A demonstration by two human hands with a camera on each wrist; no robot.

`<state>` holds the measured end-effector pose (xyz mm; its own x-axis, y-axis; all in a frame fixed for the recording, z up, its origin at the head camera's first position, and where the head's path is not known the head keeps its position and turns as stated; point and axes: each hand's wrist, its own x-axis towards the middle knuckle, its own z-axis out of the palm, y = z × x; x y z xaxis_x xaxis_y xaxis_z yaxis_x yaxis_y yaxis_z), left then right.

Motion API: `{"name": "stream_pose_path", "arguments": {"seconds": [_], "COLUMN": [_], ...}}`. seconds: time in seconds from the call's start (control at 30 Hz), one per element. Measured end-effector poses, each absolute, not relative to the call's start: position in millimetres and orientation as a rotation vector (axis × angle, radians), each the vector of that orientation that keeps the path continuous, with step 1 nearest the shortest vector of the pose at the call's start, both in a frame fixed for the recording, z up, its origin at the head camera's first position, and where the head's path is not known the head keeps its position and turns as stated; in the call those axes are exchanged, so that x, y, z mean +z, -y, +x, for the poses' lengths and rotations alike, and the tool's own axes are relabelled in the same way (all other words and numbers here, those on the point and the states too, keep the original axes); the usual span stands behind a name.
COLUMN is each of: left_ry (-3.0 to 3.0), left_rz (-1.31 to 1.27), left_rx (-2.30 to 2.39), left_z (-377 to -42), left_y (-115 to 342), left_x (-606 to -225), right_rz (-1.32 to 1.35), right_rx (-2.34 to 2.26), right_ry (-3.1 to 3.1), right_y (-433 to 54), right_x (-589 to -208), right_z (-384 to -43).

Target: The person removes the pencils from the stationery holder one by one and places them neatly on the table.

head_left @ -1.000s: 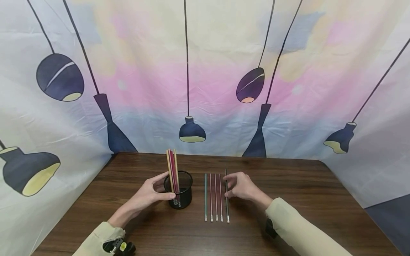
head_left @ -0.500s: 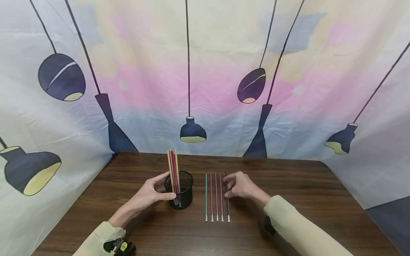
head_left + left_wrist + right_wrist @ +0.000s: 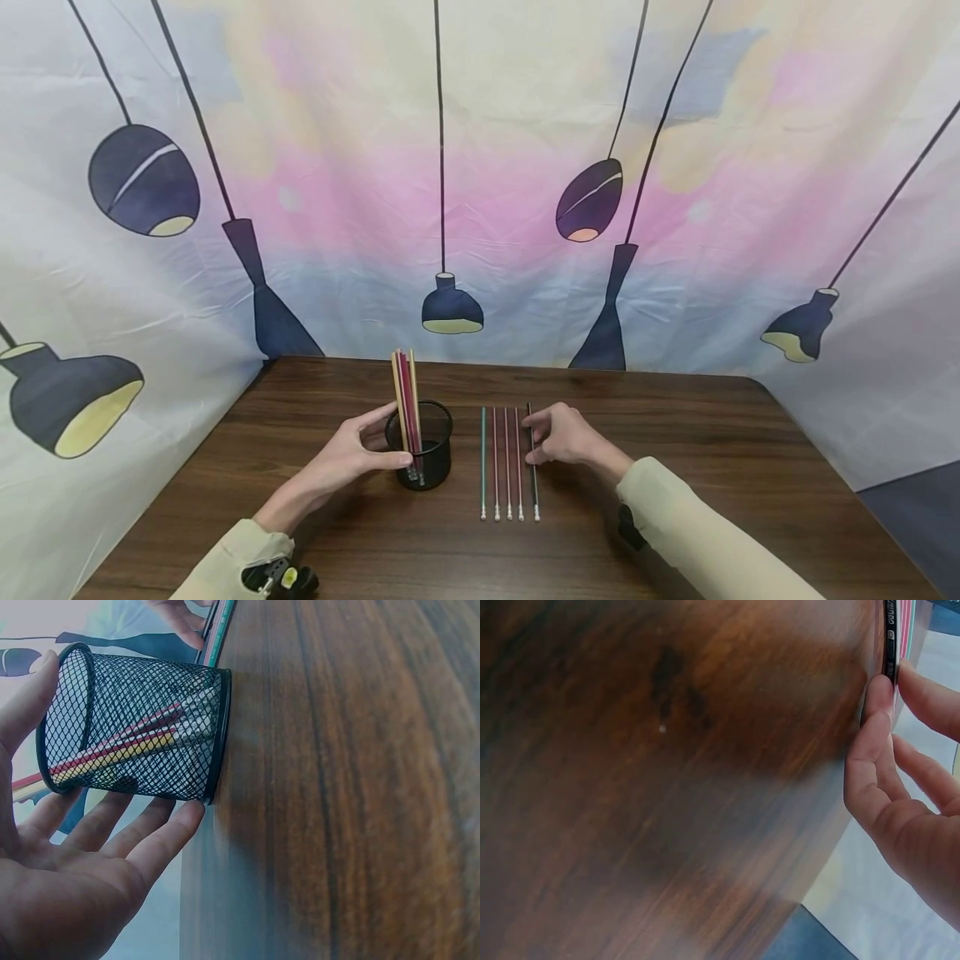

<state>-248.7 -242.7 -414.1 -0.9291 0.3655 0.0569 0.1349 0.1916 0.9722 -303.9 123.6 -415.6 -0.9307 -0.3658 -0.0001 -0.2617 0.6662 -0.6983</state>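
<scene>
My left hand point(image 3: 348, 454) holds a black mesh pencil cup point(image 3: 437, 468) from its left side, thumb near the rim and fingers against the wall, as the left wrist view shows. Inside the upright cup several yellow and red pencils point(image 3: 406, 400) lean left, eraser ends down. My right hand point(image 3: 567, 435) pinches a black pencil point(image 3: 889, 637) between thumb and fingers. It lies at the right end of a row, beside several dark red pencils point(image 3: 507, 467) and a teal pencil point(image 3: 483, 467) at the left end. The row's eraser ends face me, roughly level.
The brown wood-grain table point(image 3: 420, 550) carries everything. Behind it hangs a cloth backdrop point(image 3: 510, 192) printed with lamps, meeting the table's far edge. The cup stands just left of the pencil row.
The black pencil's far end has come slightly toward me, closer to level with the other pencils. My right hand keeps its pinch. My left hand and the cup stay in place.
</scene>
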Motion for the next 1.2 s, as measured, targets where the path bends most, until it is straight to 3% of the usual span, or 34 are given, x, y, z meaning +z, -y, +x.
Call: {"name": "stream_pose_path", "arguments": {"seconds": [1.2], "left_ry": [-2.280], "left_rz": [0.463], "left_rx": [1.814], "left_z": [-247.5], "left_y": [241.7], "left_x": [-411.2], "right_rz": [-0.483], "right_rx": [-1.124], "right_ry": [-2.718], "right_y": [-119.3], "right_x": [-413.7], "right_z": [-301.5]}}
